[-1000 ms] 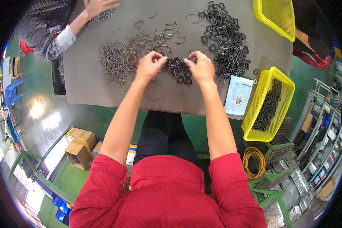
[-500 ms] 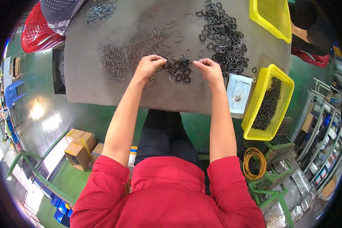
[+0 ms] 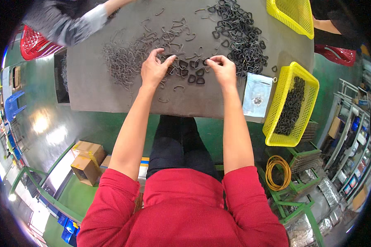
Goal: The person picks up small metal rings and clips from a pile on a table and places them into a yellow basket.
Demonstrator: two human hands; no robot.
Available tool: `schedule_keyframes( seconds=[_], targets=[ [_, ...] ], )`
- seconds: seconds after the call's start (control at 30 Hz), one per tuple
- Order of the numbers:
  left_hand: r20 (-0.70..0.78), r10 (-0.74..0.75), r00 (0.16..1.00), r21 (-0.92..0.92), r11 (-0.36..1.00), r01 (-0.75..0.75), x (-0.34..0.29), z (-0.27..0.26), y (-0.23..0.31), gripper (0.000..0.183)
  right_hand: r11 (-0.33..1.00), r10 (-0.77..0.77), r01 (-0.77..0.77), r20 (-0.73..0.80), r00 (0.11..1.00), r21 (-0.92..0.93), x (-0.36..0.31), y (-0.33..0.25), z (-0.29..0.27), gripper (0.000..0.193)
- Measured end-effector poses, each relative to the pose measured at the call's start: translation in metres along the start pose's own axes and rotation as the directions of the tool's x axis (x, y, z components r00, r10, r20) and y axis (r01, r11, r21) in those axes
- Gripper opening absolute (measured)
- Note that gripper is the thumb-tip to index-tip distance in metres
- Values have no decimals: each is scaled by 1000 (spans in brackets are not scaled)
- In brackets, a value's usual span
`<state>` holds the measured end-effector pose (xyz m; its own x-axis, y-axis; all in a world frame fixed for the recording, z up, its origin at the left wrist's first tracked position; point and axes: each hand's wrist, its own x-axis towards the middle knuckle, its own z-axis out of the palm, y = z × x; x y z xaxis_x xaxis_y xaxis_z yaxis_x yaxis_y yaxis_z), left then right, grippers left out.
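Observation:
My right hand [image 3: 222, 70] pinches a black ring [image 3: 206, 62] between thumb and fingertips, just above the grey table. My left hand [image 3: 153, 69] is open, thumb and forefinger apart, at the right edge of a pile of thin bent wire hooks [image 3: 121, 57]. Between the hands lie several loose black D-shaped rings [image 3: 200, 72] and a few scattered hooks. A larger heap of black rings [image 3: 245, 45] spreads beyond my right hand. Whether anything small touches my left fingertips cannot be made out.
On the right, a yellow basket [image 3: 269, 131] holding dark rings stands beside a pale blue packet [image 3: 257, 96]. Another yellow basket [image 3: 291, 18] is at the far right. A co-worker's grey sleeve [image 3: 70, 26] reaches over the far left of the table [image 3: 90, 94]; another person's arm [image 3: 327, 26] shows far right.
My left hand has opened and moved slightly left. My right hand has shifted a little left and up, now with a ring at its fingertips. A co-worker's arm has reached in at far left.

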<state>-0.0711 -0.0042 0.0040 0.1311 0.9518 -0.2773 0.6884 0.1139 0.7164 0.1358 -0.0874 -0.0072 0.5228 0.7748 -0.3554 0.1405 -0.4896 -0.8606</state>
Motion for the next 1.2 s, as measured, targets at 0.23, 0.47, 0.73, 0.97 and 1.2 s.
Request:
schedule_keyframes(
  seconds=[0.23, 0.47, 0.73, 0.97, 1.2],
  targets=[
    [82, 442, 893, 217, 867, -449, -19, 49, 16, 33, 780, 209, -356, 322, 923, 514, -24, -9, -42, 15],
    [347, 140, 927, 195, 956, -217, -1, 25, 37, 27, 999, 30, -36, 241, 970, 17, -18, 3, -9, 18],
    [558, 310, 770, -812, 396, 429, 17, -52, -17, 21, 776, -121, 171, 124, 985, -607, -29, -5, 18, 29],
    [395, -112, 912, -519, 792, 322, 30, -39, -18, 24, 715, -255, 307, 174, 951, -628, -30, -3, 19, 28],
    [54, 131, 990, 128, 982, -137, 14, -5, -22, 23, 986, 159, -123, 433, 887, -112, -10, 2, -4, 19]
  ],
)
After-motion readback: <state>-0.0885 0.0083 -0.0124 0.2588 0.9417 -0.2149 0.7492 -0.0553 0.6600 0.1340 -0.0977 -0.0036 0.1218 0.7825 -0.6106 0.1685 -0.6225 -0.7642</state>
